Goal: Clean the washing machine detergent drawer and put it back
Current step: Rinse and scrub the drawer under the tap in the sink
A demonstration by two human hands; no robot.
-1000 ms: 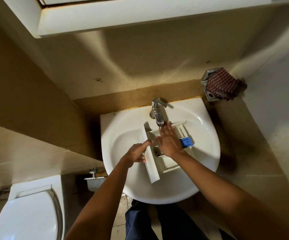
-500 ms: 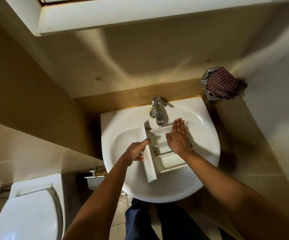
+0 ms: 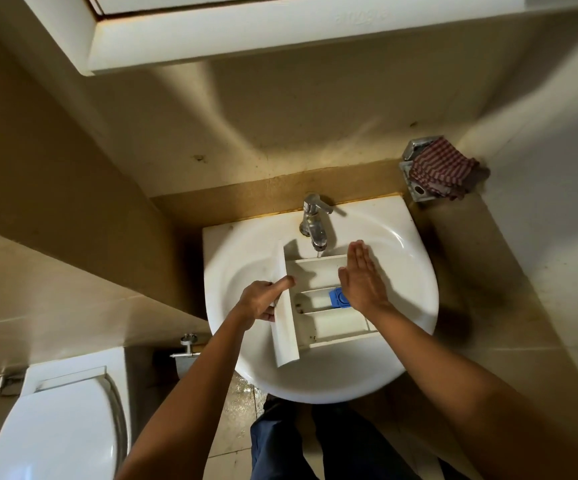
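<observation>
Meanwhile left hand (image 3: 263, 301) grips the drawer (image 3: 318, 306) front (thumb on top), right hand (image 3: 362, 278) flat, fingers straight.

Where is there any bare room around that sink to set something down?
Bare patches: the back-left corner of the sink beside the tap, the bowl left of the drawer, and the bowl's near edge below it. The closed toilet lid is also bare. The middle is crowded: drawer, left hand gripping it, right hand flat over it.
</observation>
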